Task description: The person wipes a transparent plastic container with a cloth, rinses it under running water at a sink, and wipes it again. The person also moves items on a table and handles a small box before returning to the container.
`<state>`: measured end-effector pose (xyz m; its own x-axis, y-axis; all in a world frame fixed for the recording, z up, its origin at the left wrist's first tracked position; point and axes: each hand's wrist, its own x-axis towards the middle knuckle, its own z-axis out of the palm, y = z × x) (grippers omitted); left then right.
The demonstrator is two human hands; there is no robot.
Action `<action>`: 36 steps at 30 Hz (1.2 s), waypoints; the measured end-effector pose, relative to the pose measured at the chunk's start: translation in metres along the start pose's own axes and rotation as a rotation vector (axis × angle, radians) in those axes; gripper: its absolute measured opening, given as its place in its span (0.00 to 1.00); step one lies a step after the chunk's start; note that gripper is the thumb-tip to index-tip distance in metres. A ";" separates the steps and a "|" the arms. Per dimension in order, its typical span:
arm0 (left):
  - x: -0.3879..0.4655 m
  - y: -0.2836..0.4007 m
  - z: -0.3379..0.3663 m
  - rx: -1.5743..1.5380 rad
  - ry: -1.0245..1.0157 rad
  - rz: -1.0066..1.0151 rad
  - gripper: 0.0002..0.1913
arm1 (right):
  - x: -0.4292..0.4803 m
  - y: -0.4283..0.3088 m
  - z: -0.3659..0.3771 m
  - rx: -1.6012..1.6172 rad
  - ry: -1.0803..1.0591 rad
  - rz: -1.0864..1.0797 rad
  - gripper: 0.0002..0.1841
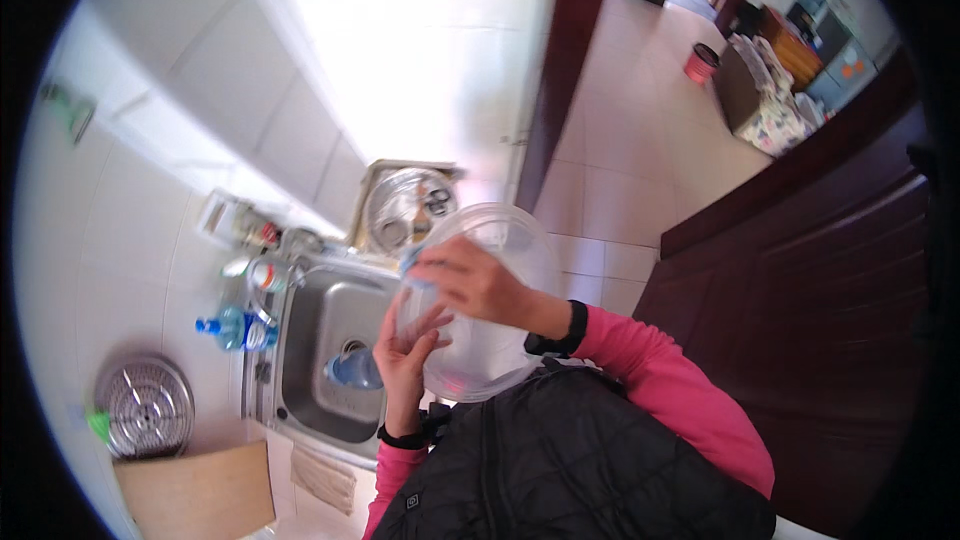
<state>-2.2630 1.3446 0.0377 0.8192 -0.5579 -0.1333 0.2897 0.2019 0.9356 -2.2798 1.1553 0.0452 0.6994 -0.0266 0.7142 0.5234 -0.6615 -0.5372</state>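
Observation:
A large round container (506, 345) of clear plastic is held tilted in front of my black quilted vest. My left hand (405, 356) grips its left side, and some fingers show through the clear wall. My right hand (476, 277) is across the container, with a small light-blue cloth (411, 261) pinched at its fingertips against the container's far left edge. To the left is a stainless steel sink (341, 412). A blue translucent plastic object (354, 370) lies in its basin beside the drain, its exact kind unclear.
Beyond the sink, a round clear tray (409, 202) holds small items. Bottles, including a blue one (238, 328), line the sink's back edge by the faucet. A perforated steel steamer plate (146, 409) hangs above a wooden board (199, 491). A dark wooden door (780, 300) stands at right.

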 end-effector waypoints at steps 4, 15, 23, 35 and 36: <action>0.047 -0.031 0.131 0.059 -0.275 -0.088 0.34 | -0.050 0.057 -0.152 -0.367 0.321 0.360 0.21; 0.163 -0.095 0.384 0.058 -0.622 -0.202 0.34 | -0.129 0.146 -0.399 -0.786 0.451 0.418 0.22; 0.310 -0.153 0.524 0.060 -0.665 -0.213 0.33 | -0.112 0.275 -0.477 -0.799 0.180 0.324 0.17; 0.571 -0.165 0.725 0.095 -0.735 -0.163 0.36 | -0.011 0.522 -0.684 -0.883 0.247 0.415 0.13; 0.593 -0.165 0.735 0.117 -0.767 -0.144 0.36 | -0.009 0.545 -0.711 -0.919 0.336 0.465 0.13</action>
<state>-2.1887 0.3888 0.0448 0.1945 -0.9804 -0.0327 0.2784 0.0232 0.9602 -2.3466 0.2620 0.0646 0.4925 -0.5313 0.6893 -0.4217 -0.8385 -0.3450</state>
